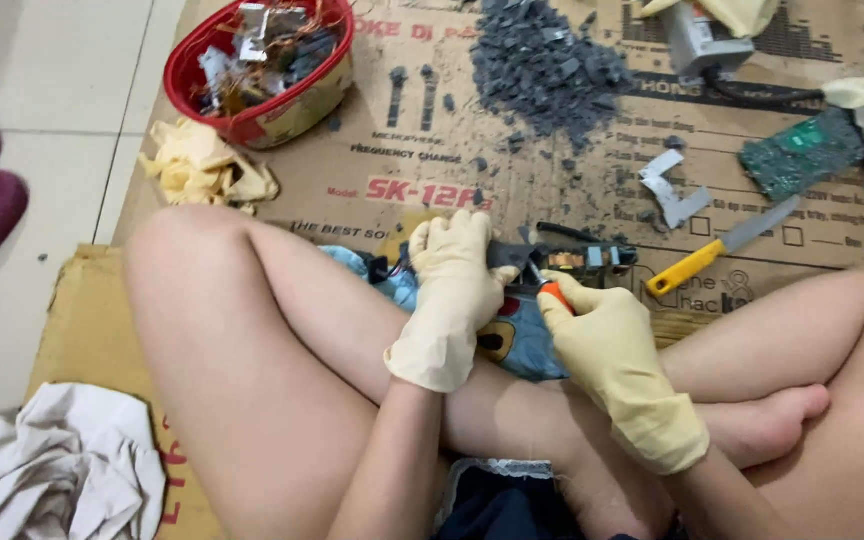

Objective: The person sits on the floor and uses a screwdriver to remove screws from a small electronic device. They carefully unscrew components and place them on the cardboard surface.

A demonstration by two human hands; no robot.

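flattened brown cardboard sheet with red and black print, spread over pale tiled floor. lying on the cardboard: red-rimmed plastic tub of wire and metal scrap at top left, crumpled yellow glove just beside it, heap of dark grey chips top centre, bent grey metal strips, green circuit board at right, yellow-handled knife below it, grey boxy device with black cable at top right. second cardboard piece lower left, white crumpled cloth on its near corner.
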